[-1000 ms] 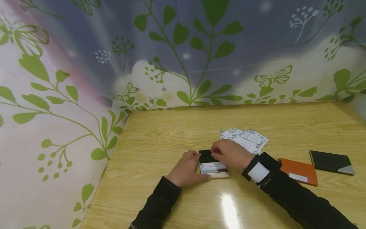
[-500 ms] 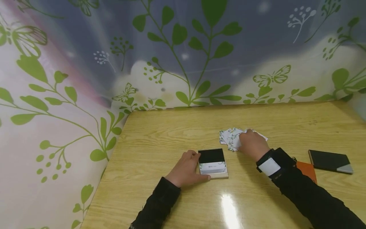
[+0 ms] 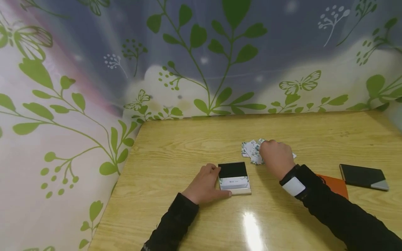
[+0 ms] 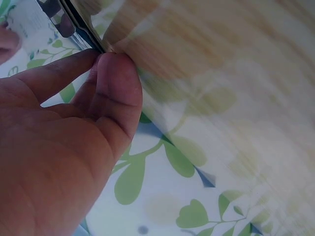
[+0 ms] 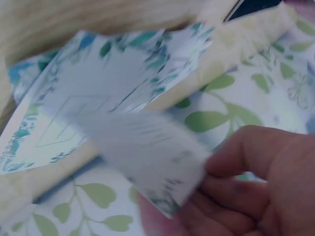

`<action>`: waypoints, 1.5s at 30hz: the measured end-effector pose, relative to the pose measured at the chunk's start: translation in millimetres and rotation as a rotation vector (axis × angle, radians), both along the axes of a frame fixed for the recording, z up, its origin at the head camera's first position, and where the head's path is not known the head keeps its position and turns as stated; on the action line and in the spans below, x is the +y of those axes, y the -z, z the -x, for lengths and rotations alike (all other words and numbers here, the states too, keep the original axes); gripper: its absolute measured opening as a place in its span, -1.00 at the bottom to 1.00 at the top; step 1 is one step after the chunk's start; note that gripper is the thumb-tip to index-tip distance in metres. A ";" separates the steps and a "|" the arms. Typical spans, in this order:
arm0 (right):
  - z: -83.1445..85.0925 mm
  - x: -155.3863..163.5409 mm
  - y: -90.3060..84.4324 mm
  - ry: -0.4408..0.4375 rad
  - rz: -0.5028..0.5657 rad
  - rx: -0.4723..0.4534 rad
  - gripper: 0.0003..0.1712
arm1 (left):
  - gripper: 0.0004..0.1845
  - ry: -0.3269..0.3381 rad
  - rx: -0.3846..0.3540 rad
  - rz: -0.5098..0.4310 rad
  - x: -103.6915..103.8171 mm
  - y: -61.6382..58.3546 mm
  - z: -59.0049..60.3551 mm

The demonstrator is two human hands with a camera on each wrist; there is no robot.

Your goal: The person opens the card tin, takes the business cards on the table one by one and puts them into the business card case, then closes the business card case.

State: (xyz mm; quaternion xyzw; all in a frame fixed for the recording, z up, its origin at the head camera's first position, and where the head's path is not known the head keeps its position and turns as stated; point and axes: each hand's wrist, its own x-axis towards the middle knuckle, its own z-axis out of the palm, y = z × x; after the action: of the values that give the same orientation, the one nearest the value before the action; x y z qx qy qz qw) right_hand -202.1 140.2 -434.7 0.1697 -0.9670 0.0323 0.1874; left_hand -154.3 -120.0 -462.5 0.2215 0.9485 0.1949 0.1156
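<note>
Card pick-up appears in hand — right grip (image 3: 277, 158) pinches a card (image 5: 152, 160) at the loose cards (image 5: 108, 64), left grip (image 3: 201, 185) holds the case (image 3: 233, 170) — and the next move calls for edge alignment.

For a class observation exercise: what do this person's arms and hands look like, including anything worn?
The left hand and right hand are bare, without gloves. The left sleeve and right sleeve are black and reach the wrists. A black band with a white rectangular piece is worn at the right wrist.
</note>
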 end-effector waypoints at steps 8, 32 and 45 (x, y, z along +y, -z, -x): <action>10.3 -8.4 -11.9 -0.201 0.384 -0.226 -0.79 | 0.03 -0.003 0.005 0.010 -0.3 -0.1 1.2; 2.0 -51.2 20.0 -0.460 0.322 -0.577 -0.92 | 0.02 -0.001 -0.010 -0.027 -1.2 -0.4 1.1; -7.7 -49.0 19.7 -0.541 0.267 -0.618 -0.91 | 0.00 -0.007 -0.022 -0.025 -0.6 -1.5 0.9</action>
State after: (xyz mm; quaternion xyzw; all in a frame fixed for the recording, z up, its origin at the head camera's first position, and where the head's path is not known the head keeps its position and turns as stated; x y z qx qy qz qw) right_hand -194.4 91.3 -454.4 0.3738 -0.8856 0.2546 -0.1059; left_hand -155.2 -120.5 -461.0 0.2176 0.9454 0.2093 0.1225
